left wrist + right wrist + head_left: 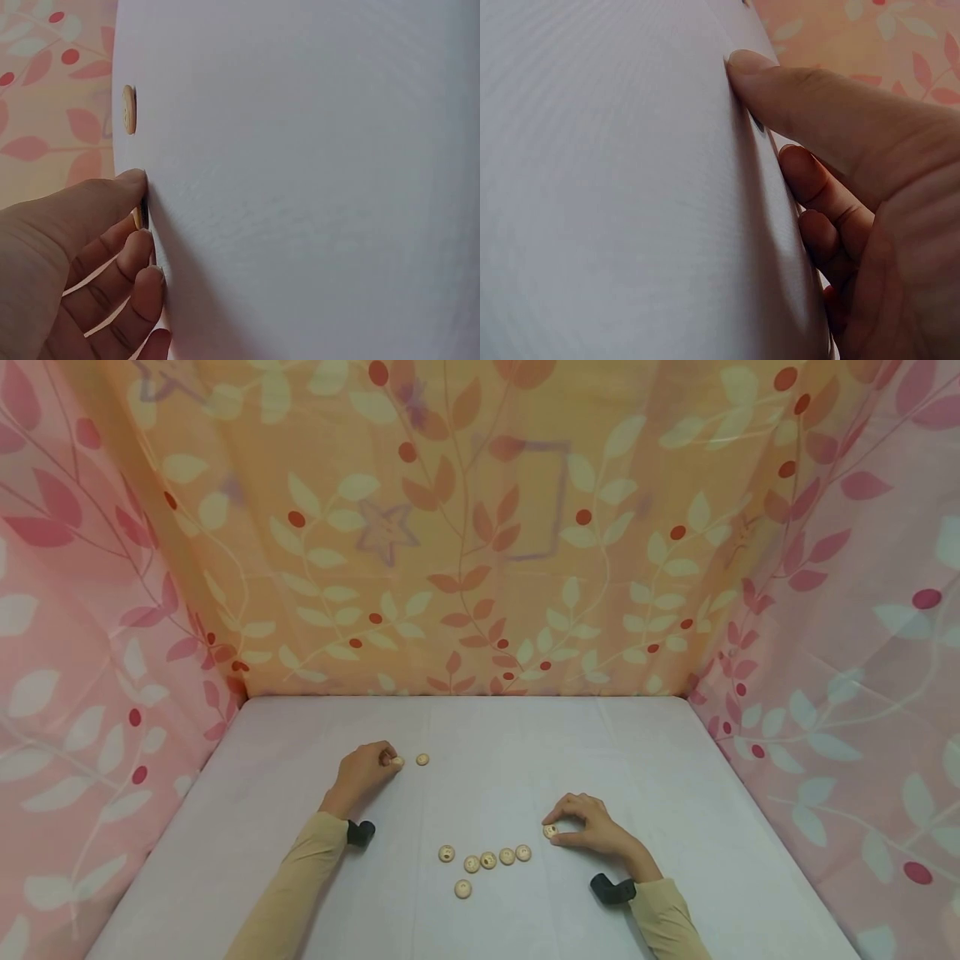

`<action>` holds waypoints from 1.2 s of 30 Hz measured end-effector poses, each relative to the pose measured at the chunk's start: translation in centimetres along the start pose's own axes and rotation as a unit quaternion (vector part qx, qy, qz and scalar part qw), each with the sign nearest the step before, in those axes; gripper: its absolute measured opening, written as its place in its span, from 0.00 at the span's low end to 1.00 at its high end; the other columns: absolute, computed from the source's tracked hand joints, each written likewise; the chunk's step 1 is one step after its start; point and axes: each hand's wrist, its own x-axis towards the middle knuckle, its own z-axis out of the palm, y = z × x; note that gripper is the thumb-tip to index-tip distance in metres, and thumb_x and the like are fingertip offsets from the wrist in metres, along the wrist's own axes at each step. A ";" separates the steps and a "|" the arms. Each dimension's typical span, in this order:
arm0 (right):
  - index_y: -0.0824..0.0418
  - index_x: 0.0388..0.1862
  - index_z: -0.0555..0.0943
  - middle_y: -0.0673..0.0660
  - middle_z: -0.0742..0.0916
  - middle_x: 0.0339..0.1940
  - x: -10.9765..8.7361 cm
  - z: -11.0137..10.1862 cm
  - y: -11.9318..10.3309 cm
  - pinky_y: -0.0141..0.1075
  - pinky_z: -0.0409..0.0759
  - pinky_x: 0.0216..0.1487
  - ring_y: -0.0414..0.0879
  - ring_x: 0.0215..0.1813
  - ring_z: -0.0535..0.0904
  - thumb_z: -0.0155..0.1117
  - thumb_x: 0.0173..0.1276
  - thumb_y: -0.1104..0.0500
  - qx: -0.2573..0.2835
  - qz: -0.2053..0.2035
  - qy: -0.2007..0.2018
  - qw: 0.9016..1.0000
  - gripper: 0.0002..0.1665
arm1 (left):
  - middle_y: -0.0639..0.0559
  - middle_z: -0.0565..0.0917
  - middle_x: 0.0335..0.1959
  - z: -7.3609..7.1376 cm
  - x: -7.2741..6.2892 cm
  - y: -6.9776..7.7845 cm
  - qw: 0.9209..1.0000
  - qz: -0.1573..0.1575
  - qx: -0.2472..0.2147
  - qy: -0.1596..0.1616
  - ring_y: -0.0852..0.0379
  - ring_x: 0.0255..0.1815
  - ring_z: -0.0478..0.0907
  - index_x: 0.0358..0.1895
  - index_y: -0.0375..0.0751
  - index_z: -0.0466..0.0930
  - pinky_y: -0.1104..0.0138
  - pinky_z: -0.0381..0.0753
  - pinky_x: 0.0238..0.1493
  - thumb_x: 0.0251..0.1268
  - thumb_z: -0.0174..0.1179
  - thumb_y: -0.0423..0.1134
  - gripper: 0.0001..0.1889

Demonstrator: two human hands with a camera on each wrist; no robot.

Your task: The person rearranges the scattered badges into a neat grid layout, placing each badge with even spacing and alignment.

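At the far left of the table, my left hand (pixel 366 770) pinches a small round wooden disc (pixel 397 762) between thumb and fingers, low at the white surface. Just to its right lies another disc (pixel 422 760); the left wrist view shows that disc (pixel 130 110) beyond the thumb. On the right side, thumb and fingertips of my right hand (pixel 594 828) grip a disc with dark face-like marks (pixel 551 832) by its edges. In the right wrist view the thumb hides most of that disc.
Several similar discs form a rough row in the middle, among them a disc (pixel 488 861) with a dark mark. A single disc (pixel 462 889) lies nearer the front. Patterned cloth (pixel 465 527) walls the white table (pixel 375 910) at the back and both sides.
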 end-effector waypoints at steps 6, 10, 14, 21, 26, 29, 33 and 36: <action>0.43 0.41 0.82 0.39 0.81 0.39 0.0 0.1 0.1 0.49 0.53 0.52 0.37 0.45 0.72 0.70 0.54 0.46 -0.010 -0.004 -0.001 1.000 0.14 | 0.54 0.80 0.26 0.0 0.0 -0.2 1.000 -0.016 -0.006 -0.007 0.57 0.28 0.74 0.36 0.42 0.80 0.62 0.69 0.31 0.55 0.65 0.44 0.11; 0.43 0.41 0.82 0.39 0.81 0.39 0.1 0.1 0.1 0.49 0.52 0.53 0.36 0.46 0.72 0.70 0.53 0.46 -0.008 -0.003 -0.003 1.000 0.15 | 0.54 0.79 0.26 0.0 0.1 -0.3 1.000 -0.018 -0.008 -0.009 0.58 0.27 0.73 0.37 0.41 0.80 0.63 0.68 0.29 0.54 0.65 0.44 0.11; 0.43 0.41 0.82 0.38 0.81 0.40 0.1 0.1 0.1 0.49 0.52 0.53 0.35 0.46 0.71 0.70 0.53 0.45 -0.005 0.002 -0.006 1.000 0.15 | 0.55 0.79 0.26 0.0 0.1 -0.2 1.000 -0.022 -0.008 -0.005 0.59 0.26 0.73 0.38 0.42 0.80 0.64 0.68 0.28 0.53 0.65 0.43 0.12; 0.42 0.41 0.82 0.38 0.80 0.39 0.0 0.1 0.0 0.48 0.54 0.52 0.35 0.46 0.71 0.70 0.53 0.45 -0.015 -0.004 -0.001 1.000 0.15 | 0.55 0.79 0.25 0.2 -0.1 -0.4 1.000 -0.020 -0.013 0.000 0.59 0.25 0.71 0.40 0.42 0.80 0.65 0.68 0.28 0.54 0.66 0.43 0.13; 0.41 0.40 0.81 0.36 0.80 0.39 0.0 0.0 0.0 0.47 0.54 0.51 0.34 0.45 0.71 0.70 0.53 0.45 -0.013 0.003 0.001 1.000 0.14 | 0.55 0.79 0.26 0.3 -0.4 -0.3 1.000 -0.023 -0.019 0.002 0.59 0.25 0.71 0.41 0.42 0.80 0.65 0.67 0.28 0.54 0.65 0.42 0.13; 0.40 0.40 0.81 0.36 0.80 0.39 0.0 0.0 0.1 0.47 0.54 0.51 0.34 0.45 0.71 0.70 0.53 0.45 -0.014 0.004 0.003 1.000 0.14 | 0.53 0.79 0.27 0.2 -0.7 -0.1 0.999 -0.025 -0.024 0.002 0.58 0.26 0.71 0.42 0.42 0.80 0.65 0.67 0.29 0.52 0.66 0.41 0.14; 0.41 0.40 0.81 0.37 0.80 0.39 -0.1 0.0 0.0 0.48 0.54 0.52 0.34 0.45 0.71 0.70 0.53 0.45 -0.012 0.004 0.002 1.000 0.14 | 0.52 0.79 0.29 0.0 -1.1 0.2 1.000 -0.021 -0.019 0.001 0.57 0.30 0.72 0.44 0.43 0.79 0.64 0.68 0.31 0.52 0.66 0.41 0.16; 0.41 0.40 0.81 0.37 0.80 0.39 0.0 -0.1 0.0 0.48 0.53 0.52 0.35 0.46 0.71 0.70 0.53 0.45 -0.009 0.008 -0.002 1.000 0.14 | 0.52 0.80 0.31 0.0 -1.5 0.3 1.000 -0.014 -0.010 0.001 0.57 0.32 0.73 0.45 0.43 0.79 0.64 0.69 0.32 0.52 0.66 0.42 0.16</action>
